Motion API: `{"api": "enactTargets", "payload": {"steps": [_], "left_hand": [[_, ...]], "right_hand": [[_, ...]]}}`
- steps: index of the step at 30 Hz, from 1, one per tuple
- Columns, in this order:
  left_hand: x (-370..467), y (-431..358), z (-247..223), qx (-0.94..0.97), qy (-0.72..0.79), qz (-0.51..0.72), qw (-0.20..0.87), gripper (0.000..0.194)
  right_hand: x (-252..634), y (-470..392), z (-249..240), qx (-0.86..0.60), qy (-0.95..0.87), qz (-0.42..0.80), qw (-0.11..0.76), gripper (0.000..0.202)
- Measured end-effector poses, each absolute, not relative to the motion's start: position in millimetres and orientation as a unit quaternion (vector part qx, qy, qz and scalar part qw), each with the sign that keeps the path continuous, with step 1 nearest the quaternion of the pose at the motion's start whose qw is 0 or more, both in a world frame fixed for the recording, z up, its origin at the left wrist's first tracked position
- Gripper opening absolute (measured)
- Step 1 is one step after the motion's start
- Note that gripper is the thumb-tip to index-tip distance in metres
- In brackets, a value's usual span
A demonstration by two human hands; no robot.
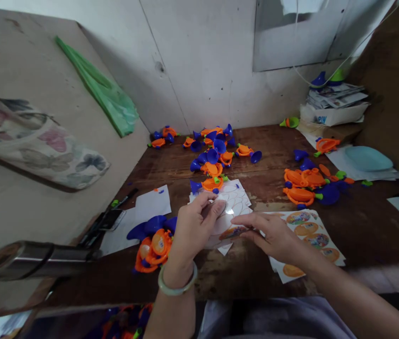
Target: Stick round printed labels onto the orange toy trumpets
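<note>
My left hand [199,223], with a pale bangle on the wrist, holds a sticker sheet [230,207] showing mostly bare white oval outlines. Its thumb and fingers are bent together at the sheet's left side. At the sheet's lower edge is an orange oval sticker [232,232] with a coloured print. My right hand [273,233] pinches the right end of this sticker between index finger and thumb; whether it has lifted off cannot be made out. Under my right forearm lies a stack of printed sticker sheets [317,240]. Left of my left wrist sit orange and blue toy trumpets [153,247].
More toy trumpets lie at the back [215,146] and right [301,186] of the wooden table [273,160]. A steel flask [40,260] and white papers [152,201] are on the left. A turquoise dish [368,158] and a paper-filled box [333,113] stand at right.
</note>
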State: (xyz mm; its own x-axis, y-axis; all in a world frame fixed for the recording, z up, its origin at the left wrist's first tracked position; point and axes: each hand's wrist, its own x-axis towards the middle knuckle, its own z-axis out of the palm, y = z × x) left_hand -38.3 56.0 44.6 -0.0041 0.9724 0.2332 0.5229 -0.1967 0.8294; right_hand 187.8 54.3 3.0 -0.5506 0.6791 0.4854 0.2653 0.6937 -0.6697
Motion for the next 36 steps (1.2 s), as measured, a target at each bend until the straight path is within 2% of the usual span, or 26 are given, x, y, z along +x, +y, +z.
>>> {"api": "enactTargets", "payload": {"steps": [4,9,16,19,22,25,27,29,36], "left_hand": [[-33.2,47.6,45.9,0.664,0.540,0.410,0.317,0.030],[-24.7,41.8,44.7,0.657,0.534,0.392,0.359,0.025],[-23.6,44.7,39.8,0.589,0.581,0.423,0.370,0.024],[-28.4,48.6,37.9,0.571,0.588,0.439,0.367,0.026],[-34.7,54.2,36.7,0.541,0.613,0.479,0.321,0.026],[-36.9,57.8,38.6,0.524,0.617,0.499,0.310,0.023],[-34.6,58.0,41.4,0.529,0.601,0.505,0.322,0.021],[-30.6,57.2,44.0,0.536,0.585,0.513,0.326,0.020],[-24.0,55.6,45.2,0.558,0.563,0.499,0.349,0.017]], "right_hand": [[184.0,38.3,6.4,-0.315,-0.823,0.255,0.398,0.048],[184.6,26.5,7.0,-0.299,-0.812,0.243,0.439,0.043],[192.3,16.4,6.5,-0.275,-0.836,0.142,0.453,0.040],[191.5,8.3,7.1,-0.267,-0.809,0.108,0.512,0.030],[195.0,0.3,7.7,-0.278,-0.739,0.110,0.603,0.024],[202.3,0.0,6.8,-0.329,-0.698,0.166,0.614,0.037],[205.1,4.6,4.6,-0.347,-0.725,0.176,0.569,0.060],[204.6,10.0,2.1,-0.340,-0.756,0.183,0.528,0.073],[200.8,16.1,2.7,-0.284,-0.790,0.222,0.496,0.079]]}}
